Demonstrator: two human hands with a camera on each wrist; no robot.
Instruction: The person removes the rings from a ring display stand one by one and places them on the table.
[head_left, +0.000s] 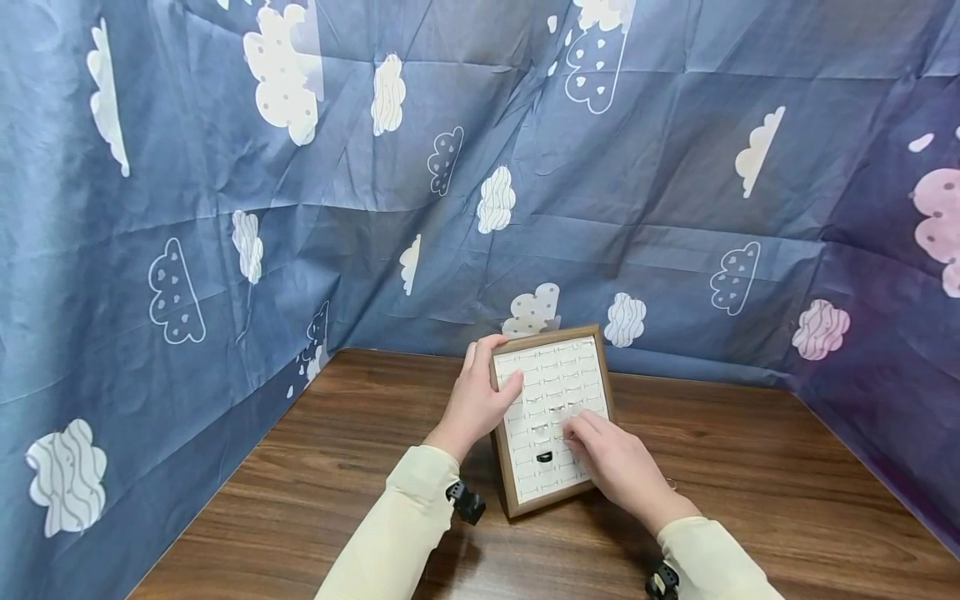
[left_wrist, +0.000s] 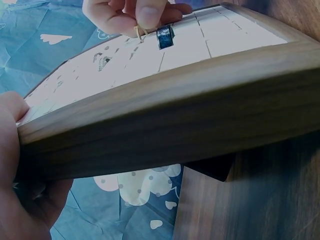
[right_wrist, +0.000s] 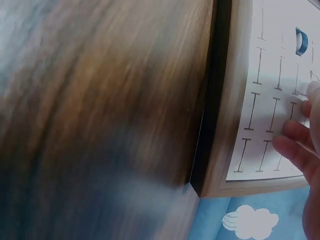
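A wood-framed ring display board [head_left: 512, 483] with a white slotted panel leans upright on the table. My left hand [head_left: 480, 400] grips its upper left edge, the thumb over the front of the panel. My right hand [head_left: 611, 458] is at the lower right part of the panel. In the left wrist view its fingertips pinch a thin gold-coloured ring [left_wrist: 138, 33] at a slot. Beside it a wide black ring [head_left: 544, 457] sits in the panel. Several small rings, among them a silvery ring [head_left: 540, 428], sit in slots higher up.
A wooden table [head_left: 337, 467] lies under the board. A small thin ring [head_left: 671, 483] lies on the table, right of my right wrist. Blue cloth [head_left: 450, 267] with cloud prints hangs behind and at both sides. A dark support [left_wrist: 212, 167] shows behind the board.
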